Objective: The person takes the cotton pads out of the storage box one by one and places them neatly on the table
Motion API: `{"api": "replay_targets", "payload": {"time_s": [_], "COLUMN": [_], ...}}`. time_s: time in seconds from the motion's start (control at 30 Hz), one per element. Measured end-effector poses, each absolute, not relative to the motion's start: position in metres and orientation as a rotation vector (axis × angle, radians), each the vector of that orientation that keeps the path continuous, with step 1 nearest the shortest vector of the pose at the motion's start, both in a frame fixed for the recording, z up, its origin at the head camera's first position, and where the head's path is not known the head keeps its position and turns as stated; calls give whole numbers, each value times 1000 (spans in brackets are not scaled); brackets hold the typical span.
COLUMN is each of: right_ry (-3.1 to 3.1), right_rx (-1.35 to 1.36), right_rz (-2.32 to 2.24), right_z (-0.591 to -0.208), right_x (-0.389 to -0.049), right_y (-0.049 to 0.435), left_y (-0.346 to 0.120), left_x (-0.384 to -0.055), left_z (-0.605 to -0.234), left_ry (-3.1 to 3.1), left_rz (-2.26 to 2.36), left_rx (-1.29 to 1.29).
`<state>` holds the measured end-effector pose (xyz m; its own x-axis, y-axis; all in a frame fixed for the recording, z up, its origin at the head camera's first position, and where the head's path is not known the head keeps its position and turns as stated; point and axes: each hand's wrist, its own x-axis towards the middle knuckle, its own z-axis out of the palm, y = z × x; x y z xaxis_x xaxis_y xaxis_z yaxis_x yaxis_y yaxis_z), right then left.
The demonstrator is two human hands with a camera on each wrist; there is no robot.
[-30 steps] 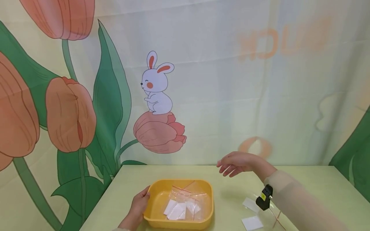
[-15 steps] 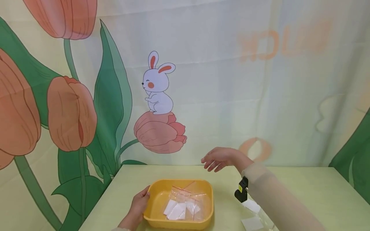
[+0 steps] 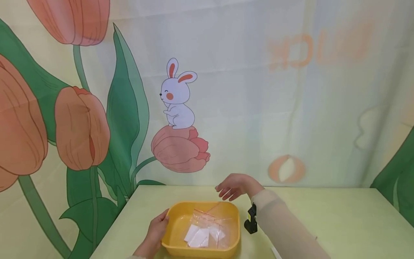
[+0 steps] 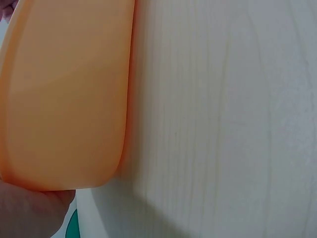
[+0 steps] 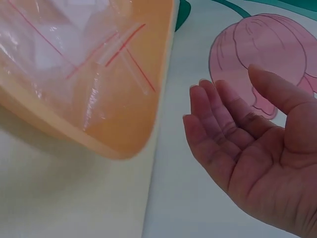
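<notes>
A yellow plastic basin (image 3: 171, 248) is on the table in the head view, and my left hand (image 3: 156, 228) grips its left rim with the thumb over the edge. The basin's outer wall (image 4: 64, 99) fills the left of the left wrist view. Inside lie several clear zip bags (image 3: 223, 233) with red seal lines and white squares. My right hand (image 3: 237, 184) hovers near the far right corner of the basin, palm facing inward. Its fingers (image 5: 200, 106) are loosely bent, holding nothing in the right wrist view.
The pale green table (image 3: 339, 216) meets a printed curtain (image 3: 242, 90) with tulips and a rabbit at its back edge. A black wrist camera (image 3: 251, 219) is strapped to the right sleeve (image 3: 284, 226). A white piece (image 3: 275, 253) shows partly beneath that sleeve.
My right hand has moved left, from the right side of the table to the basin's far right corner. Its sleeve now covers most of the white pieces at right. The left hand stays.
</notes>
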<state>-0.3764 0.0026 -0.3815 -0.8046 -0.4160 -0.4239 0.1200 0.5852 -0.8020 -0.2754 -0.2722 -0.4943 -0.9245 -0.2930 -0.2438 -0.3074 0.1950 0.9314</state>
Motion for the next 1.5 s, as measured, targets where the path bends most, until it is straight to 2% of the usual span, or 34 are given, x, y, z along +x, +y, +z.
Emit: {"api": "replay_targets", "payload": {"time_s": [0.37,1.0,1.5], "right_ry": [2245,2198,2251], "right_rx": [-144,28,-53], "right_rz": [-1167,-1157,-1085], "right_z": [-403,-438,-447], "right_x": [-362,-347,-351], "right_y": [-23,-34,-35], "left_y": [-271,-272,-270], "left_x": [-275,-278,-278], "left_z": [-493,-493,-491], "left_ry": [2395,2382,2391], "left_rz": [1915,1908,1887], "left_rx": [-621,-654,-668]}}
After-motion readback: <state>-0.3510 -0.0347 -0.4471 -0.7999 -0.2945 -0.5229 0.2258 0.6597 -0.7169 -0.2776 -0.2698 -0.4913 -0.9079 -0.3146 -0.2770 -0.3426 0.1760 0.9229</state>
